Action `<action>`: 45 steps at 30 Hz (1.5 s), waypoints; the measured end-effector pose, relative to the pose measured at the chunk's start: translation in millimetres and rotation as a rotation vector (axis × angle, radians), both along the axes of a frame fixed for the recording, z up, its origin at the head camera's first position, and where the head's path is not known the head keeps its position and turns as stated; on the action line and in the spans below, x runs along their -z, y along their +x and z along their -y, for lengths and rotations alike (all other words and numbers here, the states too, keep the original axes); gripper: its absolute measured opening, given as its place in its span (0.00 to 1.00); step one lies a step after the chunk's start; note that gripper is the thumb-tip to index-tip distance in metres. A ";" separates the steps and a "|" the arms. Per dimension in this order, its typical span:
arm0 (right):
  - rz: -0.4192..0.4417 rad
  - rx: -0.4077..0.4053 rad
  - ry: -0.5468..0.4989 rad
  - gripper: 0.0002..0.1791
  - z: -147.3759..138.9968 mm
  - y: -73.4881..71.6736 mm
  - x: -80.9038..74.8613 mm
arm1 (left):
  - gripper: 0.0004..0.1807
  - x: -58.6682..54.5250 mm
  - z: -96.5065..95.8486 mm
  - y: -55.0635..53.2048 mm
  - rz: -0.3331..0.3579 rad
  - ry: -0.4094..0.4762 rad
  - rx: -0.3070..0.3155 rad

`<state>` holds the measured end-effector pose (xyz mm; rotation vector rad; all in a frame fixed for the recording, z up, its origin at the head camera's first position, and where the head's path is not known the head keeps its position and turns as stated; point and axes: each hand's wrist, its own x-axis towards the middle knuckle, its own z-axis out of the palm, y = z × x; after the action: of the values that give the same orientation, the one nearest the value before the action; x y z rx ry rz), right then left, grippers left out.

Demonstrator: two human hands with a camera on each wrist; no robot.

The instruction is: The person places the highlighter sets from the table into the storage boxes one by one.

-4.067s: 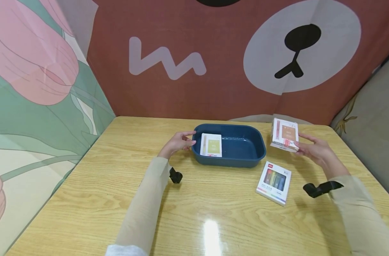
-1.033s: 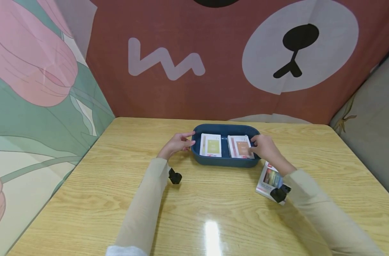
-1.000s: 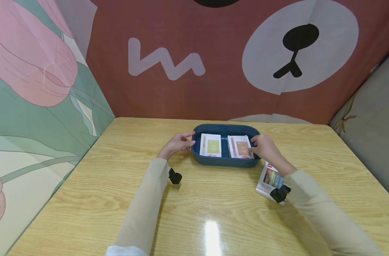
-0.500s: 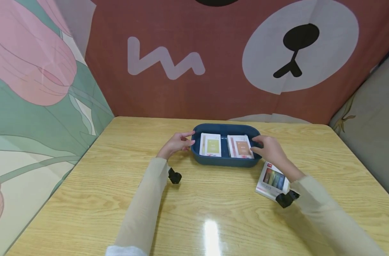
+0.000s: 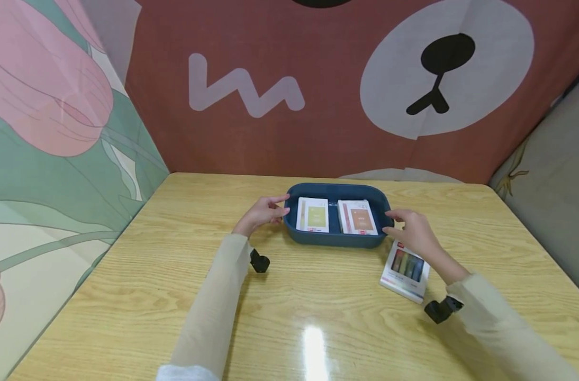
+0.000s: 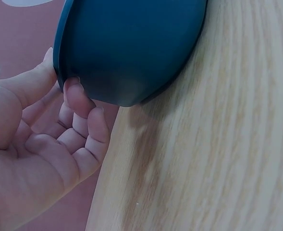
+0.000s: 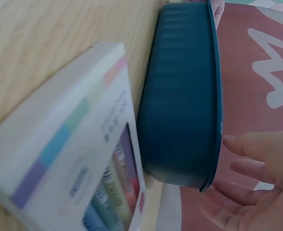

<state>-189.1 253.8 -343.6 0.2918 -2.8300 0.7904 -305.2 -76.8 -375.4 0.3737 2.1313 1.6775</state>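
A dark blue oblong plastic bin (image 5: 339, 241) stands at the far middle of the table. Inside it lie two white boxes side by side: one with a yellow-green panel (image 5: 316, 216) at left, one with an orange panel (image 5: 362, 218) at right. My left hand (image 5: 261, 214) pinches the bin's left end at the rim, thumb and fingers on either side of it in the left wrist view. My right hand (image 5: 413, 231) is at the bin's right end, holding nothing, fingertips close to the rim. Just below it a white box of coloured sticks (image 5: 405, 271) lies flat, window up.
The wooden table (image 5: 289, 307) runs back to a red cloth backdrop (image 5: 270, 143) with a printed bear face. A flowered cloth (image 5: 56, 211) hangs at left and a grey one (image 5: 551, 174) at right. Black wrist cameras (image 5: 259, 261) sit on both forearms.
My right hand has brought the orange-panelled box into the bin, let go of it and drawn back rightwards to the bin's right rim. The left hand has stayed at the left end.
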 end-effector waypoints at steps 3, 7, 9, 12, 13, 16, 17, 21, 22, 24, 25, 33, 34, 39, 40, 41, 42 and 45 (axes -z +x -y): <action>-0.009 0.003 -0.014 0.22 -1.8 2.0 1.5 | 0.27 0.0 0.3 -0.2 0.001 0.005 -0.001; -0.038 -0.001 -0.035 0.24 -5.0 4.8 4.4 | 0.27 0.0 0.0 0.1 0.004 0.007 0.001; -0.041 0.002 -0.050 0.25 -7.6 6.6 6.3 | 0.27 -0.3 -0.1 0.6 0.005 0.005 0.001; -0.035 0.012 -0.070 0.27 -12.9 9.4 9.3 | 0.27 -0.9 -0.4 1.8 0.009 0.007 -0.005; -0.034 0.015 -0.077 0.27 -15.0 10.4 10.3 | 0.27 -1.0 -0.4 1.8 0.010 0.009 -0.006; -0.038 0.013 -0.096 0.27 -21.0 13.4 13.1 | 0.27 -1.2 -0.3 2.1 0.013 0.013 -0.009; -0.034 0.013 -0.101 0.27 -22.7 14.6 13.8 | 0.27 -1.2 -0.3 2.2 0.013 0.013 -0.009; 0.023 0.029 -0.102 0.28 -28.5 18.1 16.1 | 0.27 -0.6 -0.1 2.3 0.015 0.017 -0.012; 0.044 0.037 -0.095 0.28 -29.7 18.9 16.6 | 0.27 -0.2 -0.2 2.2 0.020 0.023 -0.013; 0.076 0.051 -0.079 0.29 -32.3 20.4 17.9 | 0.27 0.4 -0.4 1.9 0.030 0.039 -0.015; 0.087 0.052 -0.076 0.29 -33.6 21.2 18.7 | 0.27 0.8 -0.5 1.8 0.035 0.046 -0.015; 0.134 0.043 -0.012 0.26 -42.8 25.4 26.9 | 0.28 1.5 -0.5 0.3 0.042 0.056 -0.008; 0.138 0.045 -0.001 0.26 -43.5 25.8 27.8 | 0.28 1.5 -0.5 0.1 0.041 0.052 -0.007; 0.129 0.037 0.047 0.24 -47.9 26.0 32.2 | 0.28 -1.0 -0.1 2.2 0.041 0.046 0.002; 0.134 0.038 0.052 0.24 -48.6 25.9 32.9 | 0.28 -0.8 -0.1 2.2 0.041 0.048 0.002; 0.137 0.038 0.058 0.24 -49.4 25.8 33.5 | 0.28 -0.6 -0.1 2.2 0.040 0.049 0.001; 0.144 0.039 0.062 0.24 -49.9 25.7 34.1 | 0.28 -0.6 0.0 2.5 0.039 0.049 0.002; 0.173 0.046 0.068 0.24 -50.9 26.0 35.4 | 0.27 -0.2 -0.4 2.5 0.038 0.047 -0.005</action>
<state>-163.1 304.7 -379.0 0.1744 -3.0173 0.7448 -302.7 -76.4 -375.2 0.3479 2.0700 1.7265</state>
